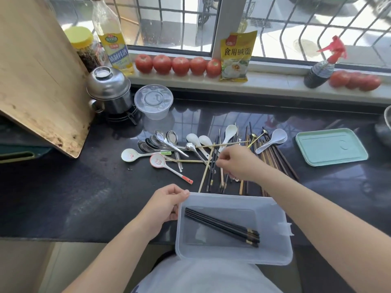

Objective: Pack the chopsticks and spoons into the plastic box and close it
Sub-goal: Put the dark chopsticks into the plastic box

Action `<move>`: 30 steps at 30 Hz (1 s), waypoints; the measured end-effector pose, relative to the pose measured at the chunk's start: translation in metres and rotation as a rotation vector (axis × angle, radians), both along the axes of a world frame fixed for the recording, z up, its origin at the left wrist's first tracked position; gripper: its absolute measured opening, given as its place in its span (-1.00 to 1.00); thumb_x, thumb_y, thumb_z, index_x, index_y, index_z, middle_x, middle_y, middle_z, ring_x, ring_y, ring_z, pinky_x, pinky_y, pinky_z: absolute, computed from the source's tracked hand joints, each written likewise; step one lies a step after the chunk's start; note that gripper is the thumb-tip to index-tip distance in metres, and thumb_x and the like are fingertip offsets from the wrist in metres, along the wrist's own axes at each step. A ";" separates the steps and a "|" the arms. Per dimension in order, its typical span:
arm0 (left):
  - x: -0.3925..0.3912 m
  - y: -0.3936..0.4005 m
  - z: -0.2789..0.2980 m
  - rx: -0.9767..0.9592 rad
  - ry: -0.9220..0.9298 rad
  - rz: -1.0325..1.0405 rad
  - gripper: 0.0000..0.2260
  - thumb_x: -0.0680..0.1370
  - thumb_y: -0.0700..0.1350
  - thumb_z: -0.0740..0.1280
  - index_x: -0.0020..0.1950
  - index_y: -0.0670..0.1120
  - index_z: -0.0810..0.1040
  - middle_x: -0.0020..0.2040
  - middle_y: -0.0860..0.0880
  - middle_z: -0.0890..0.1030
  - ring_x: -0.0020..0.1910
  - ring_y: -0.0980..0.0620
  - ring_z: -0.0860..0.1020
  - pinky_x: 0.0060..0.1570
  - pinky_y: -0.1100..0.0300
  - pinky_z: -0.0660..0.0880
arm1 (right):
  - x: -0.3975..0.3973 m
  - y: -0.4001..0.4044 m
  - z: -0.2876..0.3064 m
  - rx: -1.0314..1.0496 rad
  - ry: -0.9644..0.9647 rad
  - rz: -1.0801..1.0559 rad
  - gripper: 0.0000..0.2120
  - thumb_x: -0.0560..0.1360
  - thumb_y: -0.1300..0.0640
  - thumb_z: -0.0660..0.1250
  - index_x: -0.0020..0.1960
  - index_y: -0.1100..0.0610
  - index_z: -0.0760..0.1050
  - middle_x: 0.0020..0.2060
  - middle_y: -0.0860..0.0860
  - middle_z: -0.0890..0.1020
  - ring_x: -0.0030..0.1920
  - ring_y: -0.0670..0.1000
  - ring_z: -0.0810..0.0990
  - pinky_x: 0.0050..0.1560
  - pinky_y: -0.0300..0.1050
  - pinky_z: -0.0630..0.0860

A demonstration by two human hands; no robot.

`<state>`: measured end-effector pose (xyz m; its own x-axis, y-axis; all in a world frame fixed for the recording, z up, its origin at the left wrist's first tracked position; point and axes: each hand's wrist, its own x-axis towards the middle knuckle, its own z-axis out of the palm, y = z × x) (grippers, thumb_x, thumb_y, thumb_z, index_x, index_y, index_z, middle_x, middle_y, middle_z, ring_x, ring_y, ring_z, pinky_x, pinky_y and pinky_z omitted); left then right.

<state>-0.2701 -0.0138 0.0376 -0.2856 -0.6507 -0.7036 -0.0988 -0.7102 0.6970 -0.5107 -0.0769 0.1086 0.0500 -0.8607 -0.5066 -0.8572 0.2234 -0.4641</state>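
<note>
The desk is black, shiny stone, with open bare room on its left side and front. A big wooden board leans at the far left, flat and worn at its lower edge. The plastic box is see-through with round corners; it sits at the front edge of the desk and hangs a little over it. Black chopsticks lie slanted on its bottom, with gold bands near one end. The green lid is flat and smooth, lying well apart at the right.

The left hand holds the box's near-left corner, its grip curled over the rim. The right hand is over the loose chopsticks, its grip pinched together at a thin dark stick there; I cannot tell for sure if it has hold of it.

The loose chopsticks are thin wood and dark sticks, packed close just behind the box. The metal spoons shine, stacked left of them. White spoons lie on top of the sticks. One pink-handled spoon lies alone, nearer the box.
</note>
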 end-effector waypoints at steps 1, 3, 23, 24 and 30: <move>-0.001 0.000 0.000 -0.004 -0.008 0.007 -0.78 0.62 -0.03 0.43 -0.20 -0.03 0.53 -0.16 -0.13 0.57 -0.12 -0.12 0.48 -0.13 0.07 0.51 | -0.002 -0.016 -0.018 0.012 0.077 -0.040 -0.74 0.56 0.14 0.28 -0.29 0.16 0.54 -0.46 0.00 0.56 -0.33 0.05 0.62 -0.22 -0.08 0.59; -0.001 0.001 0.000 -0.015 -0.027 0.011 -0.77 0.62 -0.03 0.44 -0.22 -0.02 0.54 -0.16 -0.13 0.56 -0.14 -0.10 0.48 -0.10 0.03 0.49 | 0.001 -0.034 -0.057 0.092 0.211 -0.082 -0.69 0.53 0.20 0.26 -0.39 0.20 0.44 -0.44 0.07 0.52 -0.34 0.13 0.59 -0.34 -0.13 0.51; -0.003 0.005 0.001 -0.046 -0.022 0.037 -0.79 0.62 -0.02 0.43 -0.16 -0.07 0.55 -0.20 -0.11 0.57 -0.17 -0.10 0.49 -0.06 -0.01 0.52 | -0.023 -0.013 -0.023 0.516 -0.407 -0.460 -0.87 0.49 0.17 0.23 -0.24 0.12 0.43 -0.47 -0.03 0.39 -0.50 -0.07 0.20 -0.44 -0.24 0.09; -0.003 0.005 0.000 -0.047 -0.011 0.034 -0.80 0.62 -0.02 0.43 -0.15 -0.07 0.55 -0.19 -0.11 0.59 -0.16 -0.11 0.50 -0.05 -0.01 0.53 | -0.033 0.000 -0.008 0.513 -0.474 -0.421 -0.86 0.50 0.18 0.24 -0.24 0.13 0.44 -0.47 -0.02 0.37 -0.49 -0.07 0.18 -0.43 -0.22 0.07; 0.001 0.003 -0.003 -0.020 0.029 0.011 -0.79 0.61 -0.01 0.44 -0.20 -0.02 0.58 -0.17 -0.12 0.56 -0.13 -0.12 0.48 -0.10 0.04 0.54 | -0.041 0.096 0.048 0.429 -0.234 0.186 -0.80 0.54 0.03 0.33 -0.24 0.06 0.52 -0.45 -0.02 0.58 -0.44 -0.04 0.45 -0.33 -0.22 0.40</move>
<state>-0.2691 -0.0105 0.0345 -0.2987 -0.6680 -0.6816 -0.0704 -0.6969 0.7137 -0.5519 0.0191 0.1569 0.3358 -0.5440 -0.7689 -0.7849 0.2897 -0.5478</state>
